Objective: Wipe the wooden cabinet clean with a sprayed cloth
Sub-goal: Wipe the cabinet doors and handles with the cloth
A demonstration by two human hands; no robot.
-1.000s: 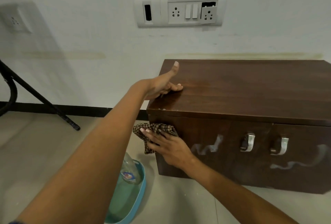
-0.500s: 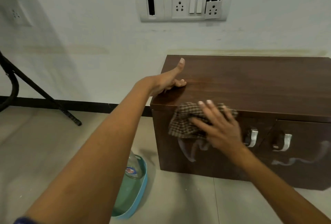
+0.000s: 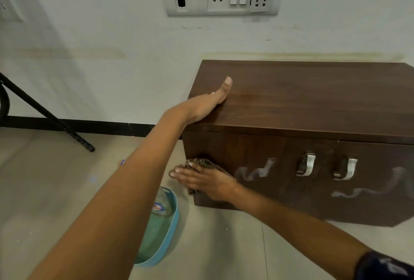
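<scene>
Checker: Cabinet position?
Annotator: Dark wooden cabinet (image 3: 313, 105) on floor against wall, white streaks (image 3: 253, 172) on its front. Blue tray (image 3: 165, 241) on floor by its left end, bottle (image 3: 160, 209) in it.
Checker: Hands?
Annotator: Left hand (image 3: 206, 106) rests on the top's left edge, thumb straight — fingers hidden, can't tell grip. Right hand (image 3: 206, 182) flat, fingers straight, pressing checked cloth (image 3: 207, 163) against the front.
Checker: Cloth where exactly?
Annotator: Low on the front, near left corner — under right fingers.
</scene>
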